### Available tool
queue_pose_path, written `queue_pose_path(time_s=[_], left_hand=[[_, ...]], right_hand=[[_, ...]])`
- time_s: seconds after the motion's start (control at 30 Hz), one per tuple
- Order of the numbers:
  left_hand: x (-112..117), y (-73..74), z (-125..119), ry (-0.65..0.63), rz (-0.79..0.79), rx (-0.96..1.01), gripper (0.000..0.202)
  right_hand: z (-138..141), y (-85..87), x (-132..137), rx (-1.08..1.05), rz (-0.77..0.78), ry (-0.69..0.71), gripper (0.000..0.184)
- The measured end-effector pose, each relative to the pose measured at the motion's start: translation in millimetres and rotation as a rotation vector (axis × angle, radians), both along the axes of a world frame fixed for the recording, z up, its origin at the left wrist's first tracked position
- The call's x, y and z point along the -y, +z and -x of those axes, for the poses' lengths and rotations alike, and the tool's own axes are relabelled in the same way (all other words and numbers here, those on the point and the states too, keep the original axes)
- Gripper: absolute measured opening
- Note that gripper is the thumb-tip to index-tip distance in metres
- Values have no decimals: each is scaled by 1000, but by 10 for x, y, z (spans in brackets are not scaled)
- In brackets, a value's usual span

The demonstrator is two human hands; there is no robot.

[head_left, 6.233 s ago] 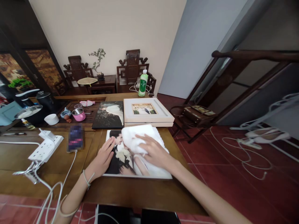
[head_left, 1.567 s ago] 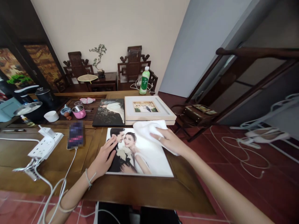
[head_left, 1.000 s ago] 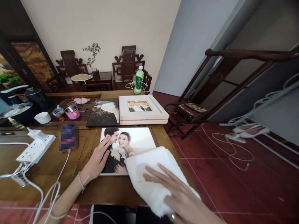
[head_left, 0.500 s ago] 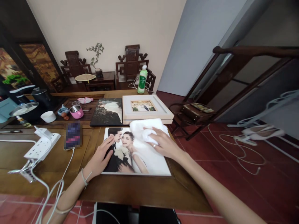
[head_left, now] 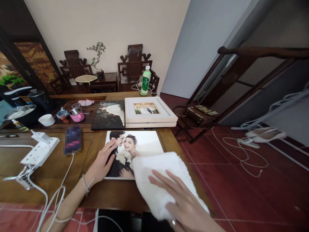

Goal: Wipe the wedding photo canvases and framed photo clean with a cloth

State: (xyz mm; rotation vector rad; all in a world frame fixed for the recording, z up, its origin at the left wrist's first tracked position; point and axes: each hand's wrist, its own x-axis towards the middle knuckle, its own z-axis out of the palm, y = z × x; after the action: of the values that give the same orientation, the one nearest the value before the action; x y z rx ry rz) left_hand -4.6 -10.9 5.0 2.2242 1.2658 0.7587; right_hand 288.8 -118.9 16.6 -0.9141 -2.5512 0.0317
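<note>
A flat photo panel of a couple lies on the wooden table. My left hand rests on its left edge, fingers stretched out and laid flat. On the panel's lower right side a white towel is spread, hanging past the panel's near edge and hiding that corner. My right hand presses on the towel and holds it, fingers over the cloth and the thumb tucked against a fold. Beyond the panel are a dark photo panel and a white-framed picture, which sits on another pale frame.
A power strip with cables and a phone are on the left. Cups, among them a pink cup, stand behind them. A green bottle stands at the far edge. A wooden chair is to the right.
My right hand has drawn the towel from the panel's upper right down toward me, over the near edge. My left hand has stayed in place on the panel. The view has shifted slightly.
</note>
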Motion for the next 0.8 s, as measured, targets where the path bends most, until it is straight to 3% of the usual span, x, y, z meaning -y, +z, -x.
queue_pose_path(time_s=[0.07,0.17,0.3,0.47,0.57,0.67,0.8], left_hand=[[1,2,1,-4,-3,-3,42],[0,9,4,-10,-15,-10,43],[-7,12,16,-20,-13,-30,42],[-15,-3,36,-33,-14,-45,43],[-13,-4,40,-36,-13,-46,44],[-9,7,32,-32,-15,-49,44],[-5,17,18,-26,-15,-63,43]], right_hand=[[7,0,66,3,-12,32,12],[15,20,-55,-31,-3,-6,13],[25,43,-495,-52,34,-114,18],[30,-7,-1113,-38,-4,-144,17],[32,-30,-1332,-21,-9,-164,19],[30,-36,-1363,-17,-9,-155,19],[39,-30,-1096,-19,-8,-108,18]])
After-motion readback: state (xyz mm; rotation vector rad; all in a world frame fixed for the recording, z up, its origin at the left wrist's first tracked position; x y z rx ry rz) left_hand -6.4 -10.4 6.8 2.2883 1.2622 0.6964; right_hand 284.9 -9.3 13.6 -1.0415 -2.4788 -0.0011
